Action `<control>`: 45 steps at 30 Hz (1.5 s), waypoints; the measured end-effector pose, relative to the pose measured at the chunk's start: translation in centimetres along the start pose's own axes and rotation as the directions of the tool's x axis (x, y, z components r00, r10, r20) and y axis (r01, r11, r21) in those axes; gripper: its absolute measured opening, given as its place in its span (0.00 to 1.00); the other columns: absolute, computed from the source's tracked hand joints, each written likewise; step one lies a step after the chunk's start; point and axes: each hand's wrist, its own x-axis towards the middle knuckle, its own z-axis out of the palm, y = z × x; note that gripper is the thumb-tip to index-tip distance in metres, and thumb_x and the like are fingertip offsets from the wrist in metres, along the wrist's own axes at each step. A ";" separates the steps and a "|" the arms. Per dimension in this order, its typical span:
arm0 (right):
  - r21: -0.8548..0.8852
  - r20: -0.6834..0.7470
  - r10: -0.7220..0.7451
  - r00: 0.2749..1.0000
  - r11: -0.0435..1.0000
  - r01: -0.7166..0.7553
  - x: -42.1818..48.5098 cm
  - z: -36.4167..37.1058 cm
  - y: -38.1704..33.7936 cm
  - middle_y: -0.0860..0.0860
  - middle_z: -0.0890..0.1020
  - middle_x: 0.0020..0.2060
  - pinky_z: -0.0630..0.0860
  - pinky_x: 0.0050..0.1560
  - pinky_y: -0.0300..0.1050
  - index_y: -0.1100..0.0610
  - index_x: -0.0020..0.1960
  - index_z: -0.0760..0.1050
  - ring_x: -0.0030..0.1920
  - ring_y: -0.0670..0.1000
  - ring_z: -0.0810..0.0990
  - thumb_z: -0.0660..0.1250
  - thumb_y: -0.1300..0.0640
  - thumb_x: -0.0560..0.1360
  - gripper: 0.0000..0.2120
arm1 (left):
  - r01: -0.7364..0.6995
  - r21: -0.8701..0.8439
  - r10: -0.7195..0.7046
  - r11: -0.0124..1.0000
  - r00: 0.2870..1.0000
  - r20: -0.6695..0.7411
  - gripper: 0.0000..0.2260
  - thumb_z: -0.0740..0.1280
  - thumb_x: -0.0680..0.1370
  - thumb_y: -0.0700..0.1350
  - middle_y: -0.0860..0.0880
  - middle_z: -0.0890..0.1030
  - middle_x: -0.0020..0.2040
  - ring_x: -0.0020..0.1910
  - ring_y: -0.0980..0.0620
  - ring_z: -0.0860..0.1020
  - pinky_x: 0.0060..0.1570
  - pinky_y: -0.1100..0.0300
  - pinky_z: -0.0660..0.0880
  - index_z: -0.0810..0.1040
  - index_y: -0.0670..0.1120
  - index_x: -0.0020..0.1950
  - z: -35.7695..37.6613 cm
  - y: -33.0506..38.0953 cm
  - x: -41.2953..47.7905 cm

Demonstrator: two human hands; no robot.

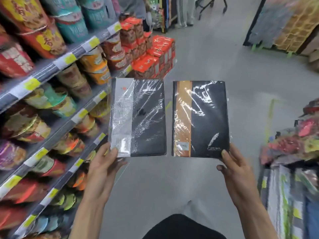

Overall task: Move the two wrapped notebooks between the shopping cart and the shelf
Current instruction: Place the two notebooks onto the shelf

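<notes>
I hold two notebooks in clear plastic wrap upright side by side over the aisle floor. My left hand (105, 166) grips the lower left corner of the black notebook with a silver stripe (138, 118). My right hand (236, 169) grips the lower right corner of the black notebook with a gold-brown stripe (201, 119). The two notebooks are a little apart and do not touch. The shelf (57, 66) of instant noodle cups runs along my left. A full shopping cart (291, 152) is blurred at the right edge.
A stack of red boxes (151, 56) stands at the shelf's far end. Grey floor (215, 57) stretches ahead. A person's legs (185, 12) and a cart frame are far down the aisle. Another display (284, 26) stands at the far right.
</notes>
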 end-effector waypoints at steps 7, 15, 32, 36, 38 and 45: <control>0.103 -0.191 -0.002 0.982 0.994 0.022 8.3 -3.6 -1.1 0.50 0.82 0.58 0.74 0.34 0.34 0.57 0.67 0.77 0.50 0.47 0.79 0.65 0.63 0.79 0.16 | 0.025 0.104 -0.046 0.994 0.977 0.206 0.11 0.57 0.82 0.35 0.50 0.86 0.47 0.37 0.56 0.83 0.33 0.66 0.79 0.78 0.43 0.57 9.2 -0.3 9.3; 0.223 -0.395 -0.013 0.918 0.969 0.110 16.2 -8.6 -3.9 0.44 0.84 0.48 0.75 0.33 0.34 0.54 0.61 0.79 0.44 0.41 0.79 0.64 0.65 0.79 0.14 | 0.089 0.287 -0.206 0.954 0.889 0.408 0.20 0.72 0.75 0.46 0.39 0.77 0.62 0.54 0.45 0.77 0.44 0.61 0.80 0.76 0.41 0.64 21.6 -2.8 21.3; 0.337 -0.893 0.177 0.413 0.872 0.355 14.0 -14.4 -3.5 0.47 0.84 0.52 0.76 0.34 0.35 0.57 0.66 0.78 0.52 0.47 0.78 0.72 0.59 0.70 0.24 | 0.140 0.612 -0.601 0.779 0.445 0.663 0.11 0.60 0.82 0.36 0.53 0.84 0.46 0.42 0.56 0.82 0.39 0.63 0.80 0.78 0.49 0.50 46.0 -13.6 29.7; 0.312 -0.943 0.224 0.245 0.848 0.429 13.2 -13.1 -2.1 0.46 0.83 0.54 0.76 0.35 0.35 0.55 0.66 0.77 0.51 0.44 0.78 0.69 0.60 0.73 0.21 | 0.151 0.701 -0.710 0.697 0.286 0.644 0.11 0.64 0.80 0.39 0.48 0.79 0.51 0.45 0.51 0.79 0.40 0.62 0.80 0.73 0.44 0.62 50.4 -17.9 30.9; 0.282 -0.958 0.217 0.188 0.841 0.462 13.0 -12.3 -1.9 0.42 0.84 0.52 0.74 0.36 0.35 0.53 0.65 0.78 0.47 0.41 0.79 0.68 0.59 0.74 0.19 | 0.088 0.740 -0.742 0.667 0.174 0.647 0.09 0.66 0.77 0.41 0.48 0.78 0.50 0.46 0.51 0.77 0.42 0.61 0.80 0.76 0.45 0.57 52.6 -19.4 30.6; 0.210 -0.956 0.287 -0.052 0.802 0.560 11.3 -11.0 0.6 0.43 0.85 0.49 0.69 0.42 0.40 0.52 0.58 0.81 0.46 0.43 0.79 0.63 0.63 0.80 0.12 | -0.130 0.775 -0.785 0.619 -0.099 0.611 0.05 0.64 0.81 0.37 0.43 0.74 0.47 0.42 0.49 0.79 0.44 0.61 0.80 0.74 0.41 0.58 58.1 -24.5 27.4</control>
